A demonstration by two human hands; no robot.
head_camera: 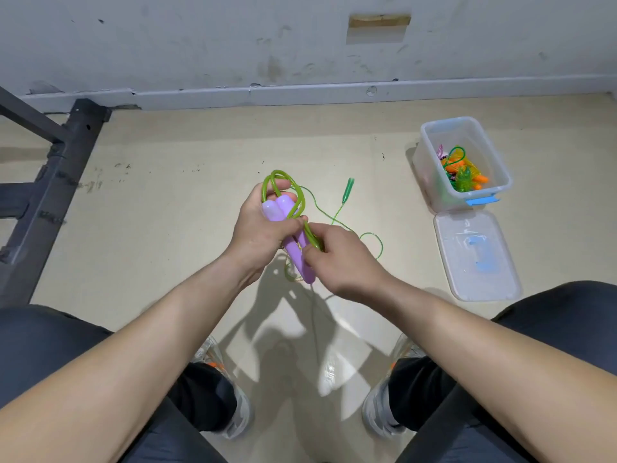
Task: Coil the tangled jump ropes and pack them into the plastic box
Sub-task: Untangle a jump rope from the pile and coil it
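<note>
Purple handles [290, 245] clasped in curled left hand [262, 227], green rope [276, 172] pinched by right hand [345, 259], plastic box [422, 163] open on floor [167, 212] beyond.

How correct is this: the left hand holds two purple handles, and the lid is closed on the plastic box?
Wrong: the head view shows the lid off, lying on the floor beside the open plastic box. The rest holds.
</note>
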